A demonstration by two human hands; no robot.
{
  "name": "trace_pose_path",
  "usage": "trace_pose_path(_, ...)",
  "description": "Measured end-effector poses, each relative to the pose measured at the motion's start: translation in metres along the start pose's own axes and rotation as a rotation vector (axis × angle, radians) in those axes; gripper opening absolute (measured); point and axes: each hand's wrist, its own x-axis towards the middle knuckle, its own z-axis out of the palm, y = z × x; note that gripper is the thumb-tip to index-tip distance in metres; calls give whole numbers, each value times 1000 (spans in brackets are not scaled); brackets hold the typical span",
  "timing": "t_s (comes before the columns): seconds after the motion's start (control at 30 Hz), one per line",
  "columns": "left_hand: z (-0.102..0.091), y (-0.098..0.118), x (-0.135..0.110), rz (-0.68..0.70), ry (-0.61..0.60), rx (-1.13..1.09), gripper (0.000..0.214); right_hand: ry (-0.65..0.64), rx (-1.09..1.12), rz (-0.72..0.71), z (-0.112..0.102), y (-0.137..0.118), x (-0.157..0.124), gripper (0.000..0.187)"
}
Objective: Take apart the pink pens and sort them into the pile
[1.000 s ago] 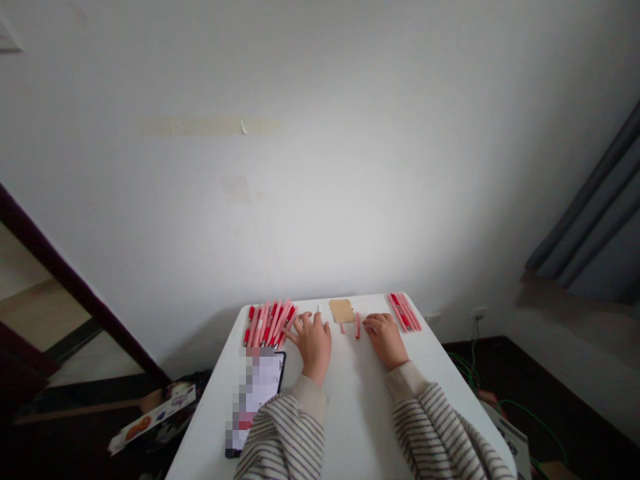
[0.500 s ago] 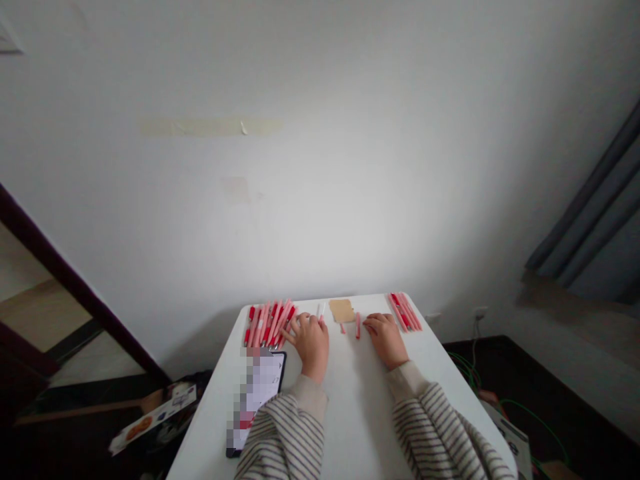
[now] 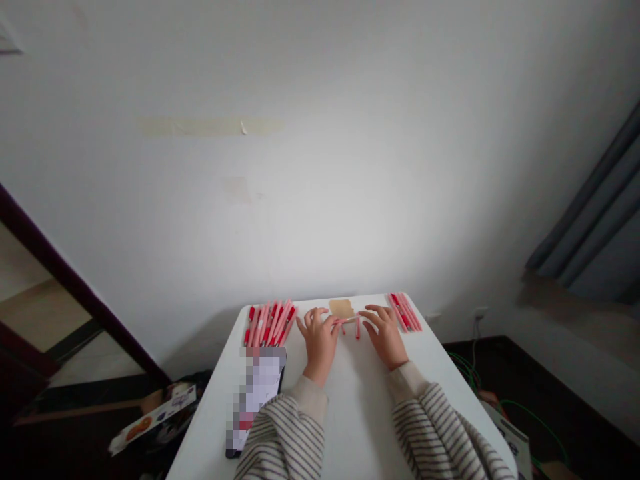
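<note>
My left hand (image 3: 320, 340) pinches a slim pink-and-whitish pen part (image 3: 348, 320) between thumb and finger, level above the table and pointing right. Close to its far end is my right hand (image 3: 384, 337), thumb and fingers apart; any contact with the tip is too small to make out. Below the held part, a short pink pen barrel (image 3: 357, 329) lies on the white table. A tiny pink piece (image 3: 343, 331) is beside it, partly hidden. Behind them is a tan square of paper (image 3: 341, 307).
Many red and pink pens (image 3: 270, 323) lie in a group at the back left, and several more pens (image 3: 405, 312) at the back right. A phone or tablet (image 3: 257, 400) sits on the left of the white table (image 3: 350, 427), which stands against the wall.
My left hand has moved slightly right and now holds the slim pen part sideways; before, that part pointed away from me. My right hand's fingers have spread apart.
</note>
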Motion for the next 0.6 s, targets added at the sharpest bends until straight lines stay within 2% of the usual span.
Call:
trace_pose_path(0.13, 1, 1, -1, 19, -45, -11, 14, -26, -3, -18, 0, -4, 0, 22)
trace_pose_path(0.3, 1, 1, -1, 52, -36, -8, 11, -28, -9, -19, -1, -7, 1, 18)
trace_pose_path(0.47, 1, 2, -1, 11, -75, -25, 14, -37, -35, 17, 1, -4, -1, 18)
trace_pose_path(0.6, 2, 2, -1, -3, -43, -28, 13, -45, -58, 48, 2, 0, -2, 18)
